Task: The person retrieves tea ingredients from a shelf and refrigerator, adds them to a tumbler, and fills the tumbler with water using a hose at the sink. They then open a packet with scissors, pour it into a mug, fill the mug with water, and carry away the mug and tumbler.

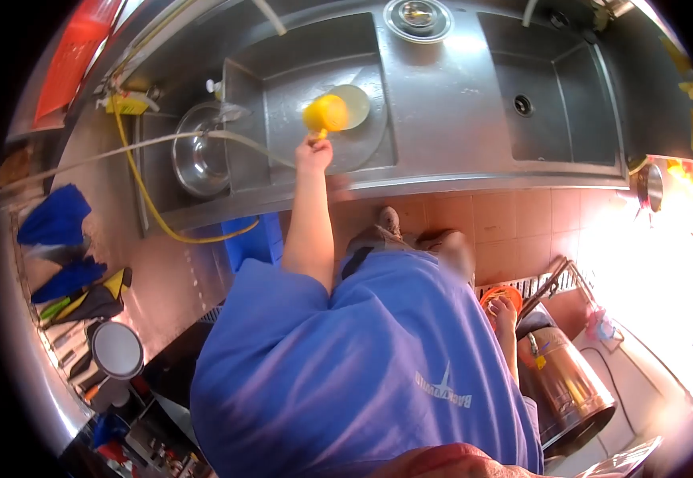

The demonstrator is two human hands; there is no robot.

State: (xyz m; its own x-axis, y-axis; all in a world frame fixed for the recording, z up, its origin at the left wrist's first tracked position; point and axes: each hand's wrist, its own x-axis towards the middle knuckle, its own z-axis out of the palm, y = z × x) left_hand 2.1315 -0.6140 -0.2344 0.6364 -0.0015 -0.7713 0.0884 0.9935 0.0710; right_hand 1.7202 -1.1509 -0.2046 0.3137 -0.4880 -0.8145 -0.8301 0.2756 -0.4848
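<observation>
My left hand (314, 154) reaches over the left sink basin (282, 60), its fingers closed on the handle of a yellow mug-like scoop (326, 114). Beside and partly behind the scoop is a pale round disc or bowl (353, 106) in the basin. A pale hose (263, 150) runs past my wrist into the sink. Low on the right, my right hand (506, 309) is closed on the edge of an orange round-rimmed item (492, 296); my body hides much of it, and its kind is unclear.
A steel bowl (201, 163) sits left of the basin, with a yellow hose (143, 187) hanging near it. The second basin (553, 131) is on the right. A large metal pot or drum (565, 378) stands by my right arm. Blue cloths (55, 215) lie on the left.
</observation>
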